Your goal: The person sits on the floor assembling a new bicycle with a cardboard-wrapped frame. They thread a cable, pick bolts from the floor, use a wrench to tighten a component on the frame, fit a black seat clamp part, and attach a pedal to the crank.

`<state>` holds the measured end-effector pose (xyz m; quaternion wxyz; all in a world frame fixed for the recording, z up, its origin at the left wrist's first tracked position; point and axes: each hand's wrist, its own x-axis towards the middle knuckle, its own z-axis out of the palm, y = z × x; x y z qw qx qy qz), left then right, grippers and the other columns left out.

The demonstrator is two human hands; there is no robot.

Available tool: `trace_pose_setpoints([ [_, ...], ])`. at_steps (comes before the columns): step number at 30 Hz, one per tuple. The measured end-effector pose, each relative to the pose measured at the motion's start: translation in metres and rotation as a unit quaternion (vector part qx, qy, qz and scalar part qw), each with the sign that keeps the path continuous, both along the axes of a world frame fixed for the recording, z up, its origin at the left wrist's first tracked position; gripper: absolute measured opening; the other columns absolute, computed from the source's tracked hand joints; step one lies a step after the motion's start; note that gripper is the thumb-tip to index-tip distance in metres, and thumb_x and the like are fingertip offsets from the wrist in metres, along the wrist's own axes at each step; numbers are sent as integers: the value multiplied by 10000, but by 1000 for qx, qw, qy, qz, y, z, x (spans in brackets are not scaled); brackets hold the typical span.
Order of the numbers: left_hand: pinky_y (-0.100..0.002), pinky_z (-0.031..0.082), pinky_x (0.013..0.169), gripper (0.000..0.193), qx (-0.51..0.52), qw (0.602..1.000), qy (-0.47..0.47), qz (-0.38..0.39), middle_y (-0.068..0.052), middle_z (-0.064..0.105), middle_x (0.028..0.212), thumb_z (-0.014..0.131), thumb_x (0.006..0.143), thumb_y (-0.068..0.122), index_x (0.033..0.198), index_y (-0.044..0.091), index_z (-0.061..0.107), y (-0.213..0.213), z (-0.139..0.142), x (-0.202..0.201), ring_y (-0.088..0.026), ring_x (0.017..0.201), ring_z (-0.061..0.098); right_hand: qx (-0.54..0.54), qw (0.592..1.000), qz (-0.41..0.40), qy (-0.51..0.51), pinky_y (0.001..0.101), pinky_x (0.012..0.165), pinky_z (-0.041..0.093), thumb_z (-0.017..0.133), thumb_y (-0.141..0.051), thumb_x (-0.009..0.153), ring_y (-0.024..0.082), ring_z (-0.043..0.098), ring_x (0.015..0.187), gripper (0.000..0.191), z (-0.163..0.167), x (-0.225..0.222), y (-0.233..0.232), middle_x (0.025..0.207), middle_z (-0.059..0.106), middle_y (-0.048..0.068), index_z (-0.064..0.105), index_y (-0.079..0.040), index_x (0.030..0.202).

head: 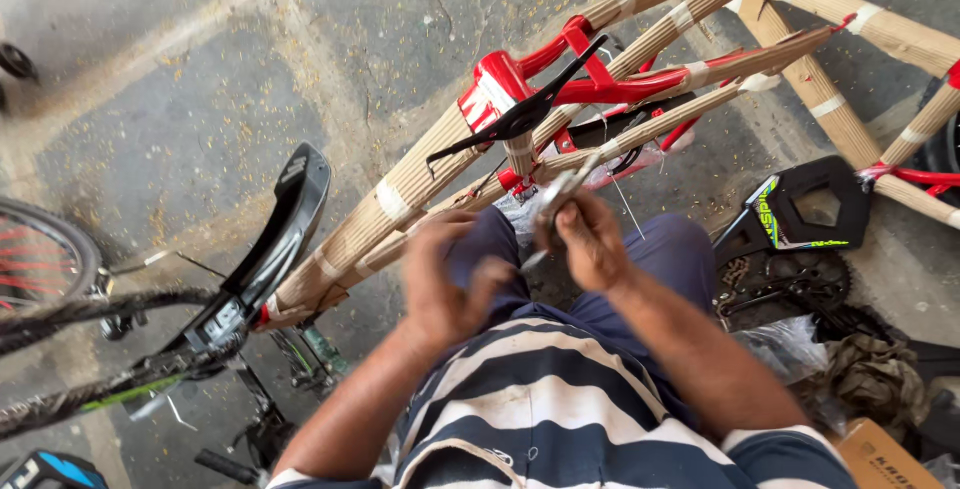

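Over my lap, at about twelve o'clock from my striped shirt (540, 409), I am working a small metal part (556, 199) between both hands. My right hand (592, 244) is pinching it with thumb and fingers closed round its lower end, while its bright, narrow upper end is poking up toward the bicycle frame (520, 89). My left hand (445, 284) is curling half shut just beside it at nine o'clock; it is blurred, so I cannot tell whether it is gripping anything. I judge I am still readying this fitting before it goes onto the frame, and the next move is calling for a steady, two-handed line-up at the frame's joint.

That frame is glossy red tube, mostly wrapped in ribbed brown cardboard bound with pale tape. A black plastic mudguard (270, 249), curved and smooth, is lying at nine o'clock near a knobbly tyre (90, 314). At three o'clock a toothed chainwheel (790, 279) is resting on the rough concrete floor (200, 79), under a black chain cover (810, 211).
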<state>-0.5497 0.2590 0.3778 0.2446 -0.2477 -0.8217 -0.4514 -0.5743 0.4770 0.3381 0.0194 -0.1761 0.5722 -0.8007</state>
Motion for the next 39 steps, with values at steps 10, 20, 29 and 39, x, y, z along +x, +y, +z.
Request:
trace_pose_setpoints([
  [10,-398,557,449,207,-274,917,-291,-20,-68,758,848,568,964,141,1154,142,652,-67,95,-2,-236,566,720,240,954,-43,176,322,919,532,646,-186,1029,158,660,1040,267,17,-2,0,1114,691,111,637,-3,1224],
  [20,-331,505,494,270,-741,656,-130,54,-21,717,772,485,1092,326,1107,223,733,-30,216,-51,-156,586,624,152,958,-192,148,208,770,511,768,-60,1039,46,633,898,262,27,-46,29,1022,678,8,603,-9,1235],
  [29,-449,542,629,172,-734,677,-36,39,-57,776,915,733,882,258,1005,174,819,16,209,-88,-237,844,717,321,883,-269,214,267,697,542,869,-99,964,103,682,763,201,43,-62,20,866,751,75,723,-1,1060],
  [39,-497,554,638,152,-707,703,-67,49,-86,771,888,683,913,252,926,165,806,3,199,-84,-267,838,753,332,885,-265,189,278,691,558,829,-66,971,114,731,782,145,46,-66,12,868,759,86,730,9,1047],
])
